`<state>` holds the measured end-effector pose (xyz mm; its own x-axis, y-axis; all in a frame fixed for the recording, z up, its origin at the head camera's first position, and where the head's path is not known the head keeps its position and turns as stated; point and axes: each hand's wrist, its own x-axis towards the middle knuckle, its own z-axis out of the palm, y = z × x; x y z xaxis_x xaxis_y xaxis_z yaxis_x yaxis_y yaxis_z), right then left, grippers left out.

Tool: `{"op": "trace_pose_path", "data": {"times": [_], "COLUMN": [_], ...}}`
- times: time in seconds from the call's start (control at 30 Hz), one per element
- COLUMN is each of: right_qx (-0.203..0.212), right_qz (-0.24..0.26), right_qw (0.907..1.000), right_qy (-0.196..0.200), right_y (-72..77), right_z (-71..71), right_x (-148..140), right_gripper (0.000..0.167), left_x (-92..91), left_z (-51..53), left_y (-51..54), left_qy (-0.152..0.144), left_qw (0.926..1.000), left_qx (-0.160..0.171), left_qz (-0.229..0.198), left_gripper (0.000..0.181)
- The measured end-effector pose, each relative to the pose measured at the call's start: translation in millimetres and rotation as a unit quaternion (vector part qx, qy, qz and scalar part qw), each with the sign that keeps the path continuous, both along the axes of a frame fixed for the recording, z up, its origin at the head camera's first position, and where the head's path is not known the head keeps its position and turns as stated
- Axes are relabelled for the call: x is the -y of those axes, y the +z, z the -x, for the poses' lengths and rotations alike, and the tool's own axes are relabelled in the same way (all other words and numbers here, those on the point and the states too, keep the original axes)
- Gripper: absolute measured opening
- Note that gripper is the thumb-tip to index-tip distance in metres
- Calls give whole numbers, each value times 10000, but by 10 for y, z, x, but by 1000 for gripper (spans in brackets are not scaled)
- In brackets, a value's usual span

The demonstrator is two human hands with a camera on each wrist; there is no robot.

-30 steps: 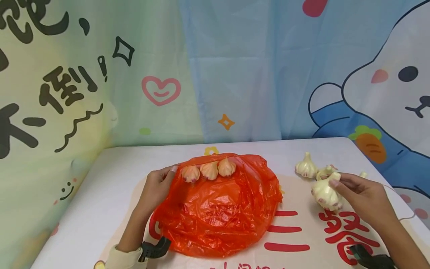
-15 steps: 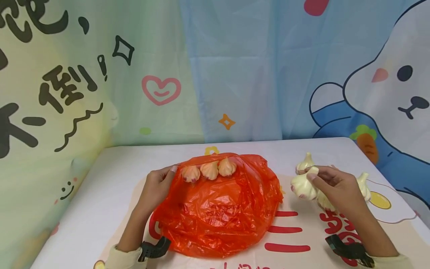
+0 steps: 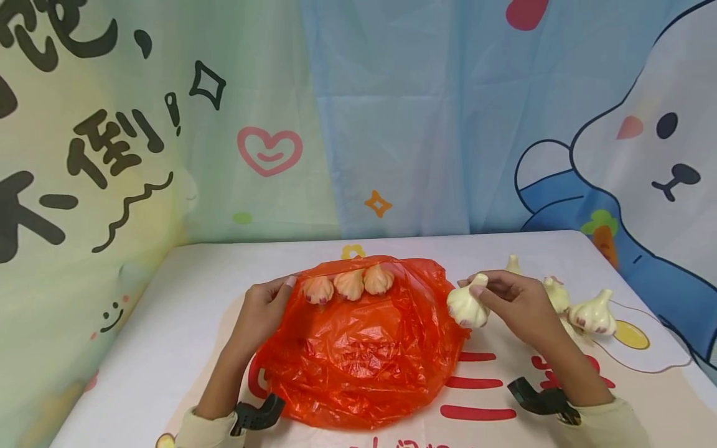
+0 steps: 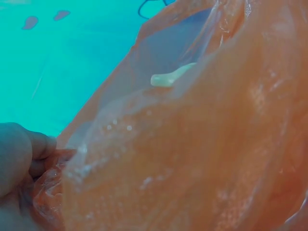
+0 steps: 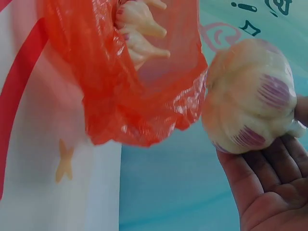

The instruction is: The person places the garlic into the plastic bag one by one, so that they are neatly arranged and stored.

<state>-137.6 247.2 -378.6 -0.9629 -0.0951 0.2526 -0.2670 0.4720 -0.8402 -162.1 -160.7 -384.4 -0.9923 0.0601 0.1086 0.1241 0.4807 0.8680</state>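
Note:
A crinkled red plastic bag (image 3: pixel 364 348) lies on the table with three garlic bulbs (image 3: pixel 348 284) in a row inside, near its far rim. My left hand (image 3: pixel 264 314) pinches the bag's left edge between thumb and fingers; the left wrist view shows the fingers (image 4: pixel 41 147) gripping the film. Beside the bag's right edge, my right hand (image 3: pixel 518 305) holds another garlic bulb (image 3: pixel 468 305) by its stem. In the right wrist view that held garlic bulb (image 5: pixel 252 96), whitish with purple streaks, is near the bag's rim; whether they touch I cannot tell.
Several more garlic bulbs (image 3: pixel 595 313) lie on the table to the right, partly hidden behind my right hand. The table (image 3: pixel 224 264) has a printed cover, and a patterned curtain (image 3: pixel 392 124) hangs behind it.
My right hand has moved left with the garlic bulb, from the group on the right to the bag's right edge. The left hand and bag look unmoved.

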Motion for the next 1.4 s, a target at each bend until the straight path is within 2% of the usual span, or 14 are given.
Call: {"op": "trace_pose_path", "data": {"times": [0.37,0.63,0.87,1.03,1.4], "right_qx": [551,586,693,620,462], "right_qz": [118,210,305,180,79], "right_qw": [9970,9935,9913,9908,9858], "right_qy": [525,958,1074,1188,1615], "right_y": [-64,-108,-167,-213,-245], "right_z": [162,299,406,501,600], "right_x": [334,540,732,867,1151], "right_gripper": [28,25,24,20,20], "left_x": [-10,-17,-24,-26,-33], "left_z": [11,-2,3,1,6], "left_y": [-23,-18,-20,-30,-18], "left_qy": [15,28,-17,2,-11], "left_qw": [9998,9997,9999,9998,9996], "left_qx": [-67,31,23,-19,-50], "left_qz": [178,237,136,217,292], "left_gripper": [43,43,43,44,43]}}
